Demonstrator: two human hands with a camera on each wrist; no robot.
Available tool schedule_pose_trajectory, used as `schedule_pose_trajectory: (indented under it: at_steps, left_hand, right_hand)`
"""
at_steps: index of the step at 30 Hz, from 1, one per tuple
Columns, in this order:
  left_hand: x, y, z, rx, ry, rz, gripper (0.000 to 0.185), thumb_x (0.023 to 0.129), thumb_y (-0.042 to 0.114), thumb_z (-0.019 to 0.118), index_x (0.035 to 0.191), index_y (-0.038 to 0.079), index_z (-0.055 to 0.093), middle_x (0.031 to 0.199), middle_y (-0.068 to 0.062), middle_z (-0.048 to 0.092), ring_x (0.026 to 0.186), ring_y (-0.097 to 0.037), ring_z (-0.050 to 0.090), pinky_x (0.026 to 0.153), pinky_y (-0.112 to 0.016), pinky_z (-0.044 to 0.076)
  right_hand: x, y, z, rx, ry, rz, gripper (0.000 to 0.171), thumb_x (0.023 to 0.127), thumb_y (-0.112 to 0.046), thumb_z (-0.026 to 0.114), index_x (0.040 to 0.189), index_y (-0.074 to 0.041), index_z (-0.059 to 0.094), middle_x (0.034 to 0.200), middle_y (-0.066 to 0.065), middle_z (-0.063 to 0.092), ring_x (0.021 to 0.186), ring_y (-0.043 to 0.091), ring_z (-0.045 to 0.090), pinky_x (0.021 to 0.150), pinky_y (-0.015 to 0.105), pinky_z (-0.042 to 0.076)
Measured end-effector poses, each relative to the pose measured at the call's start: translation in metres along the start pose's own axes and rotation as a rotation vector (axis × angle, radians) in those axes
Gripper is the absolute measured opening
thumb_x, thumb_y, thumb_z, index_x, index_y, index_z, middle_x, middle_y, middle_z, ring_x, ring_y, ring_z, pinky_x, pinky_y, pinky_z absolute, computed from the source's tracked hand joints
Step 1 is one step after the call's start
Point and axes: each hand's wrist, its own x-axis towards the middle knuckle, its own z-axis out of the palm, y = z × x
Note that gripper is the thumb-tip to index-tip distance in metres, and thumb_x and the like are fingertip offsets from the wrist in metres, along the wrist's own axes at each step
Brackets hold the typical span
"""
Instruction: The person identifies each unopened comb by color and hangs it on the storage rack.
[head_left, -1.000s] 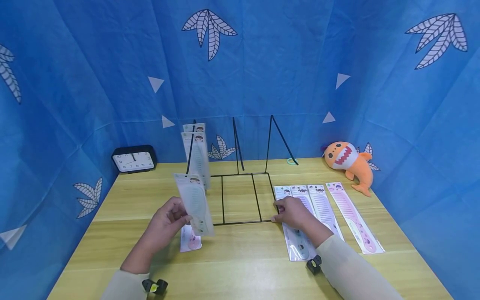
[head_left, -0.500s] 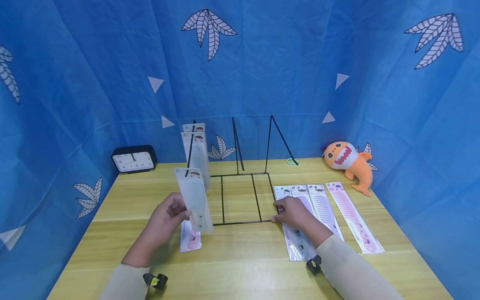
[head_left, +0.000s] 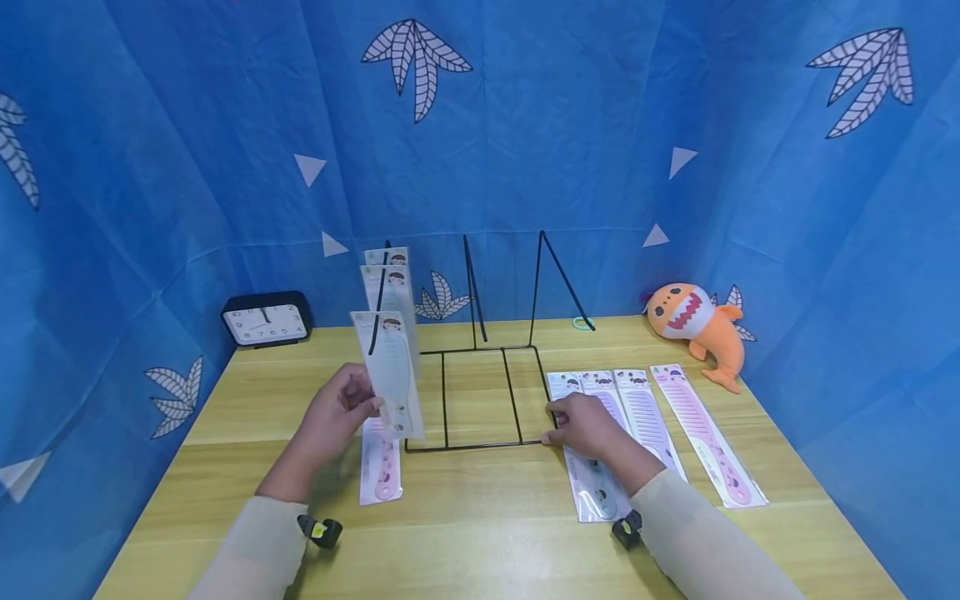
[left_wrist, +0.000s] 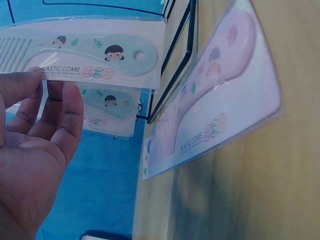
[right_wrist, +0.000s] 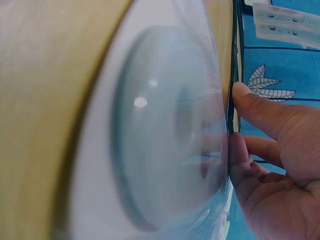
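My left hand (head_left: 330,417) pinches the lower left edge of a packaged pale green plastic comb (head_left: 393,375) between thumb and fingers. The comb hangs upright, its top at the left prong of a black wire rack (head_left: 480,447); the prong's tip shows in front of the card. Behind it, more packaged combs (head_left: 406,292) hang on that prong. With thumb and fingers, my right hand (head_left: 585,425) grips the front right corner of the rack's base. Close under the right wrist lies another packaged green comb (right_wrist: 155,115).
A packaged pink comb (head_left: 381,467) lies below the left hand. To the right, several packaged combs (head_left: 652,417) lie in a row, a pink one (head_left: 708,442) apart. A black clock (head_left: 267,320) stands back left, an orange plush shark (head_left: 701,329) back right. A blue curtain surrounds the table.
My left hand has risen and moved back, and the comb has slid farther up along the left prong. My right hand has stayed on the rack's corner.
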Motion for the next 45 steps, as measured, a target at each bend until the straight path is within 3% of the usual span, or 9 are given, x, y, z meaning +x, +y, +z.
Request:
schedule_pose_trajectory:
  at_steps: [9, 21, 26, 38, 45]
  left_hand:
    - [0.016, 0.002, -0.002, -0.007, 0.008, -0.040, 0.026, 0.110, 0.002, 0.062, 0.132, 0.014, 0.055, 0.139, -0.013, 0.071, 0.124, -0.033, 0.072, 0.101, -0.044, 0.065]
    - [0.034, 0.005, -0.003, -0.018, 0.023, -0.068, 0.034, 0.110, 0.003, 0.061, 0.141, 0.014, 0.055, 0.137, -0.017, 0.071, 0.127, -0.036, 0.071, 0.103, -0.047, 0.065]
    - [0.040, 0.007, -0.003, -0.023, 0.031, -0.091, 0.032, 0.110, 0.004, 0.061, 0.140, 0.014, 0.055, 0.141, -0.016, 0.070, 0.131, -0.037, 0.070, 0.106, -0.052, 0.063]
    - [0.045, 0.004, -0.003, -0.033, 0.046, -0.030, 0.031, 0.109, 0.000, 0.062, 0.137, 0.009, 0.055, 0.135, -0.021, 0.071, 0.122, -0.035, 0.073, 0.092, -0.029, 0.066]
    - [0.047, 0.001, -0.003, -0.067, 0.061, -0.045, 0.031, 0.108, 0.000, 0.064, 0.136, 0.008, 0.054, 0.133, -0.021, 0.069, 0.118, -0.032, 0.070, 0.091, -0.026, 0.065]
  right_hand:
    - [0.003, 0.002, 0.003, -0.006, 0.000, -0.007, 0.059, 0.089, -0.026, 0.093, 0.141, -0.006, 0.074, 0.091, 0.001, 0.062, 0.090, 0.019, 0.055, 0.079, 0.035, 0.046]
    - [0.001, -0.001, 0.002, 0.010, -0.004, 0.005, 0.061, 0.088, -0.026, 0.093, 0.141, -0.005, 0.073, 0.099, 0.002, 0.068, 0.093, 0.020, 0.058, 0.085, 0.039, 0.053]
    - [0.001, -0.002, 0.001, 0.006, -0.001, -0.002, 0.058, 0.088, -0.026, 0.093, 0.139, -0.005, 0.074, 0.094, 0.002, 0.064, 0.090, 0.019, 0.056, 0.079, 0.036, 0.049]
    - [0.001, -0.001, 0.000, 0.011, -0.009, 0.005, 0.059, 0.089, -0.026, 0.093, 0.141, -0.005, 0.073, 0.095, 0.002, 0.063, 0.091, 0.020, 0.056, 0.079, 0.036, 0.047]
    - [0.001, 0.001, 0.001, 0.005, -0.001, -0.002, 0.059, 0.088, -0.026, 0.093, 0.140, -0.005, 0.074, 0.092, 0.001, 0.063, 0.090, 0.019, 0.056, 0.079, 0.036, 0.047]
